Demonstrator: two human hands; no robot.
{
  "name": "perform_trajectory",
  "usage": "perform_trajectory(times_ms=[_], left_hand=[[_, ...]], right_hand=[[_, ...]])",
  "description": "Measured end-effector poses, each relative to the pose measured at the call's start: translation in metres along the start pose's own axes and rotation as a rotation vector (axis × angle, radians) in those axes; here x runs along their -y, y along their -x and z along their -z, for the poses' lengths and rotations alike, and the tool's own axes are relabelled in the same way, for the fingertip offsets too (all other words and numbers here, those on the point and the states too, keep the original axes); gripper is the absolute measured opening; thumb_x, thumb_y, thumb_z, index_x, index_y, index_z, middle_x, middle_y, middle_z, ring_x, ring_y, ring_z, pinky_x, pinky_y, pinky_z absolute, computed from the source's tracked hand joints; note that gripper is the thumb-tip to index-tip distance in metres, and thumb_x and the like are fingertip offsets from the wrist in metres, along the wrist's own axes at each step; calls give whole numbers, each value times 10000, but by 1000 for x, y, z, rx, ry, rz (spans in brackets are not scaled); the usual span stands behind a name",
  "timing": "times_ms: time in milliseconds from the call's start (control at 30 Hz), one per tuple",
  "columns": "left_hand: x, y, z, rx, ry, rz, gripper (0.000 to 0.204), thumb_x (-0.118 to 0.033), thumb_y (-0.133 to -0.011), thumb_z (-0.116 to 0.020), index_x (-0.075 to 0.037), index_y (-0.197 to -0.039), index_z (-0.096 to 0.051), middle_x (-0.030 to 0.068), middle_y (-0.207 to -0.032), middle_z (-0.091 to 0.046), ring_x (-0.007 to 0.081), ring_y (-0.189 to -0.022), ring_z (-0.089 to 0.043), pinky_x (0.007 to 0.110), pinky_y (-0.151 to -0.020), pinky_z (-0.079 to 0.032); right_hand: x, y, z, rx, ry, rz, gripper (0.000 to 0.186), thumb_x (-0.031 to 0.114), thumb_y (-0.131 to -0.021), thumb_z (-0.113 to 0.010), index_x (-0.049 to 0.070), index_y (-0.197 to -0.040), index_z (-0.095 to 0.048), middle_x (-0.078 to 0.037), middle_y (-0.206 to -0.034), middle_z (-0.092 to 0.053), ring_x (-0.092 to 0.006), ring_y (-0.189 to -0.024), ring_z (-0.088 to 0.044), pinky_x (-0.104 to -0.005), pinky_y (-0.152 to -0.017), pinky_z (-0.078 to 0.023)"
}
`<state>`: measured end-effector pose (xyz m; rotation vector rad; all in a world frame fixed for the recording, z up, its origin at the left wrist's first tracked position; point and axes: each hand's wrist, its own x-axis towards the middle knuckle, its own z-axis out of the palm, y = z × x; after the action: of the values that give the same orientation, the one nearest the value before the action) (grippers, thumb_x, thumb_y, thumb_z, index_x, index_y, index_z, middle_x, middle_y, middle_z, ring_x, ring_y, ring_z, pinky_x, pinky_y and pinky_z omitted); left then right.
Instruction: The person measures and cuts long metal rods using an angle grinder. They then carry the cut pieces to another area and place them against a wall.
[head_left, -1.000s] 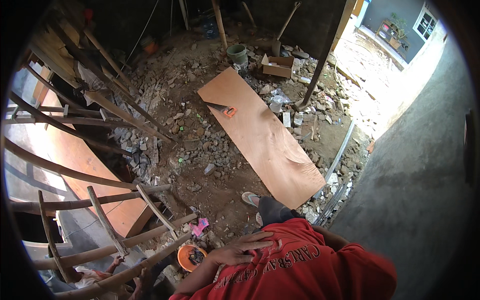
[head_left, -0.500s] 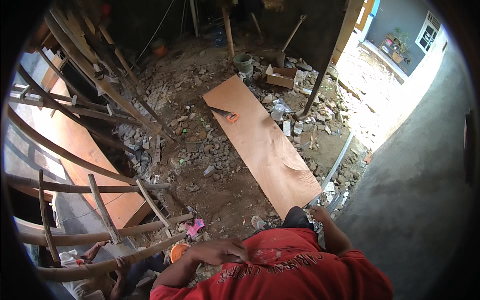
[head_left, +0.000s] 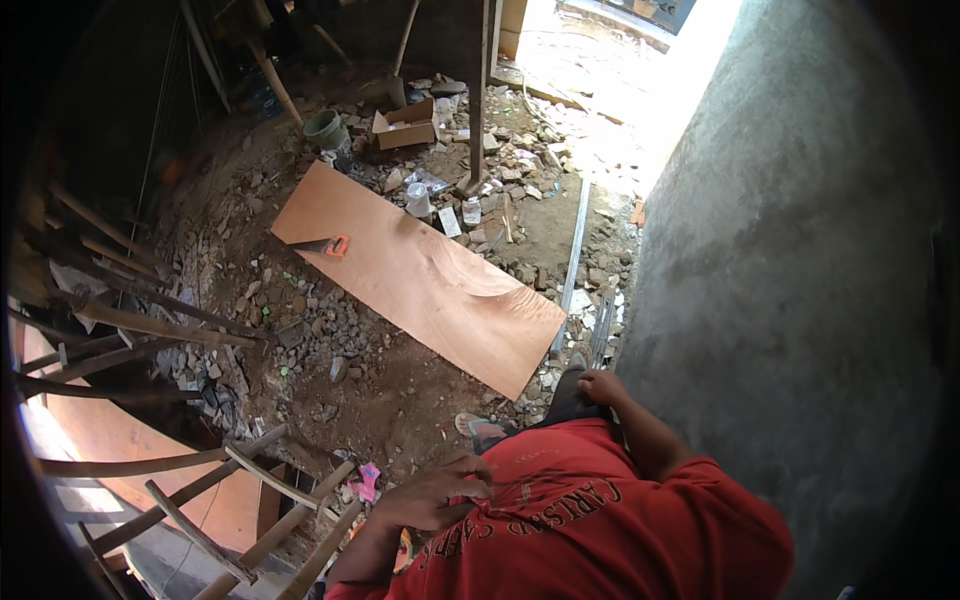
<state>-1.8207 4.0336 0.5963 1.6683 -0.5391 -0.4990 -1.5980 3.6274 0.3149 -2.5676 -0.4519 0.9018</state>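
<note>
L hand [head_left: 435,495] spread on red shirt [head_left: 600,520]; R hand [head_left: 600,385] loosely curled, both hands empty.

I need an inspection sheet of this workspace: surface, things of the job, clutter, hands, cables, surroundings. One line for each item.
Surface: bare dirt ground strewn with broken stone and rubble.
Job's things: long plywood sheet flat on the ground; a handsaw with orange handle lies on its far end.
Clutter: open cardboard box, green bucket, plastic bottles, scraps of paper.
Hands: left hand rests on the red shirt, fingers spread, holding nothing; right hand loosely curled by the hip, contents unclear.
Cables: nothing seen.
Surroundings: grey concrete wall on the right; rough wooden poles on the left; sunlit opening beyond.
</note>
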Motion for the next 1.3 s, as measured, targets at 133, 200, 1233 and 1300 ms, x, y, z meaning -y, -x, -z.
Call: perform_trajectory(times_ms=[133, 200, 1233, 1300], left_hand=[[-1, -67, 20, 7, 32, -39, 463, 3, -761, -701, -139, -1199, -656, 119, -1343, -524, 322, -1315, -467, 457, -1102, -378], [-20, -118, 30, 6, -67, 9, 497, -6, -768, -696, -158, -1240, -658, 122, -1374, -519, 325, -1339, -457, 453, -1126, -363], [452, -899, 316, -252, -18, 932, 841, -571, -901, -666, -25, -1506, -459, 298, -1486, -493, 399, -1367, -514, 418, -1120, -412], [480, -937, 340, -175, -146, 1135, 884, -631, -925, -581, -90, -1583, -343, 266, -1605, -336, 431, -1466, -365, 465, -1201, -305]], right_hand=[[-130, 12, 6, -23, 64, -221, 358, 396, -951, -614, 80, -1030, -764, -168, -997, -744, -367, -975, -698, -464, -836, -537], [-181, 10, 16, 56, 51, -294, 356, 381, -958, -635, 56, -1032, -762, -148, -906, -750, -297, -845, -724, -426, -758, -548], [-487, -579, 389, 245, -88, -250, 511, 567, -941, -592, 179, -1253, -708, -189, -1227, -695, -415, -1107, -658, -455, -922, -531], [-426, -620, 421, 693, -45, -101, 643, 666, -915, -546, 155, -1274, -697, -206, -1242, -688, -415, -1155, -645, -454, -969, -515]])
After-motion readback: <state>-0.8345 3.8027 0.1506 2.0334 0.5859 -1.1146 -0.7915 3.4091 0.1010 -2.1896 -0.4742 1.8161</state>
